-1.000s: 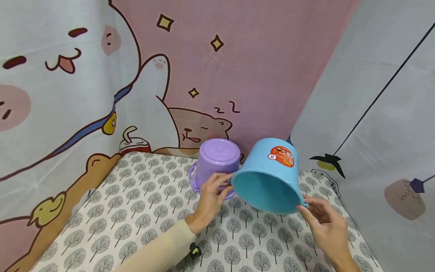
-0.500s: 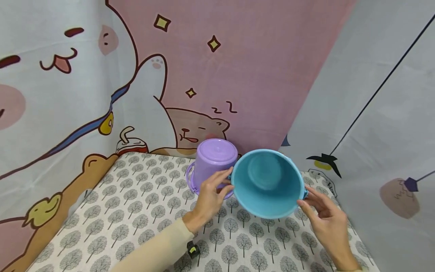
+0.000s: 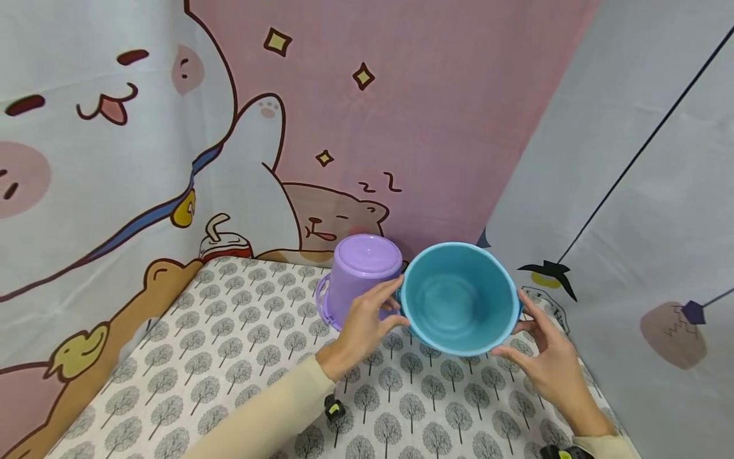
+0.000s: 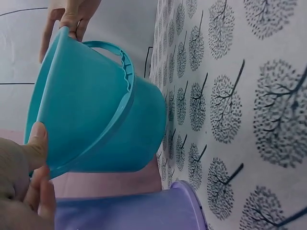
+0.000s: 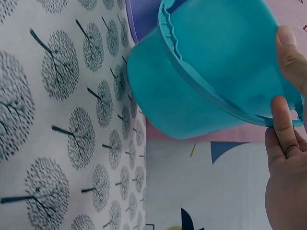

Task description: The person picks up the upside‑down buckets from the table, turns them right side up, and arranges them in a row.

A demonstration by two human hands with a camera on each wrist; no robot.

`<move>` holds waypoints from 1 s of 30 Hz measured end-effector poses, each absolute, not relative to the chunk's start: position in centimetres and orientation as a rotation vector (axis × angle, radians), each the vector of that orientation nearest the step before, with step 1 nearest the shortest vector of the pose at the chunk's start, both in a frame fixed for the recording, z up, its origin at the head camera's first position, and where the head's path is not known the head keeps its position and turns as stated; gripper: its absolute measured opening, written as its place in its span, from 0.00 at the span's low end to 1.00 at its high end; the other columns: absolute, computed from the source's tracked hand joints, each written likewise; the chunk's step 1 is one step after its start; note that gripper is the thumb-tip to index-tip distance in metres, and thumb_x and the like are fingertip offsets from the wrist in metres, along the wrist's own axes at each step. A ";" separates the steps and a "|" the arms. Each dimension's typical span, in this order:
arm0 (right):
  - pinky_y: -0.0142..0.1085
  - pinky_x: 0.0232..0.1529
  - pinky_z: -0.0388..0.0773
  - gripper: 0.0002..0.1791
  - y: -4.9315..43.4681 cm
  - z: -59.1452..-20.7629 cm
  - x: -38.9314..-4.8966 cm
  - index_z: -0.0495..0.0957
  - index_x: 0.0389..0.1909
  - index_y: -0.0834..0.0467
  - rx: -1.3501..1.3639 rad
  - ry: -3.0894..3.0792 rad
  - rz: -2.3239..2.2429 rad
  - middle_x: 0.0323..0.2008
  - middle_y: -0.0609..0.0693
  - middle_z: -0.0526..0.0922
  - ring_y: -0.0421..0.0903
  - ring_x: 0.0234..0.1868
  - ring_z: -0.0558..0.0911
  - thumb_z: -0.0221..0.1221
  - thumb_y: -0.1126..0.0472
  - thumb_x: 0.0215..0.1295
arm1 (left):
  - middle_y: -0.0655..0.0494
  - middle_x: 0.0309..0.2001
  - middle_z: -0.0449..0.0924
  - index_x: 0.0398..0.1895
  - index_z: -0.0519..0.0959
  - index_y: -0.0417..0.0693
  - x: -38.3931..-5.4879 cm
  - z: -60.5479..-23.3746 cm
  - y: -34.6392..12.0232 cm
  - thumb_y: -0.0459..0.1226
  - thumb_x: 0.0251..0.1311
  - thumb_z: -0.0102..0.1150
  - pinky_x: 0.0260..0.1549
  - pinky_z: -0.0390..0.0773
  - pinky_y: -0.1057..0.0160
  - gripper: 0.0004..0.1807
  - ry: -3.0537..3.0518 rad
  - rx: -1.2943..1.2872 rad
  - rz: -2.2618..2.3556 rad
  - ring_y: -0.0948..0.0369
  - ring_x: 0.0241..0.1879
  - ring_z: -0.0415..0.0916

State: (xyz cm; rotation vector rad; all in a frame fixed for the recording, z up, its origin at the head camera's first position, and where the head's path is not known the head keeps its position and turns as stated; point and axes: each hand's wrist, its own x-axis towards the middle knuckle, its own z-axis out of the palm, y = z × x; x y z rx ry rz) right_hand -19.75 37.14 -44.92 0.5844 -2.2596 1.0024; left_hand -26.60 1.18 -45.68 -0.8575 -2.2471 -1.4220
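A blue plastic bucket (image 3: pixel 453 299) is tilted with its mouth toward the head camera, its inside bare. My left hand (image 3: pixel 367 322) grips its rim on the left, thumb and fingers at the handle's joint. On the opposite side my right hand (image 3: pixel 547 363) holds the rim, its fingers by the other handle joint. The bucket's blue handle hangs against the outer wall in the left wrist view (image 4: pixel 122 103). Behind my left hand, a purple bucket (image 3: pixel 364 274) stands upside down, its handle resting at its left side.
The table is covered by a white cloth (image 3: pixel 246 376) printed with grey trees. Close behind it hangs a pink and white cartoon curtain (image 3: pixel 447 127), and a pale curtain side (image 3: pixel 648 242) borders the table on the right.
The blue bucket has turned from mouth-down to mouth facing the head camera, its base swinging down and away. Both hands have kept hold of its rim. The purple bucket stays put.
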 end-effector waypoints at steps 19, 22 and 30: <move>0.08 0.63 0.77 0.55 40.6 -45.4 -21.9 0.68 0.91 0.55 0.346 -2.383 1.012 0.54 0.64 0.95 0.13 0.58 0.83 0.81 0.74 0.66 | 0.48 0.87 0.75 0.92 0.68 0.50 -29.1 -44.8 5.4 0.46 0.73 0.78 0.91 0.71 0.40 0.47 -2.412 -0.768 -1.406 0.47 0.88 0.71; 0.08 0.59 0.79 0.50 40.7 -45.4 -22.3 0.69 0.90 0.59 0.344 -2.392 1.011 0.53 0.66 0.95 0.12 0.57 0.83 0.79 0.72 0.70 | 0.48 0.87 0.75 0.92 0.67 0.51 -29.4 -44.4 5.7 0.48 0.75 0.76 0.91 0.72 0.42 0.46 -2.429 -0.754 -1.385 0.47 0.88 0.72; 0.08 0.53 0.80 0.46 41.2 -46.0 -22.9 0.70 0.90 0.59 0.314 -2.409 1.002 0.50 0.48 0.97 0.11 0.56 0.83 0.78 0.69 0.74 | 0.50 0.91 0.69 0.95 0.63 0.52 -30.2 -43.9 6.5 0.50 0.81 0.70 0.92 0.70 0.44 0.46 -2.515 -0.745 -1.419 0.49 0.90 0.68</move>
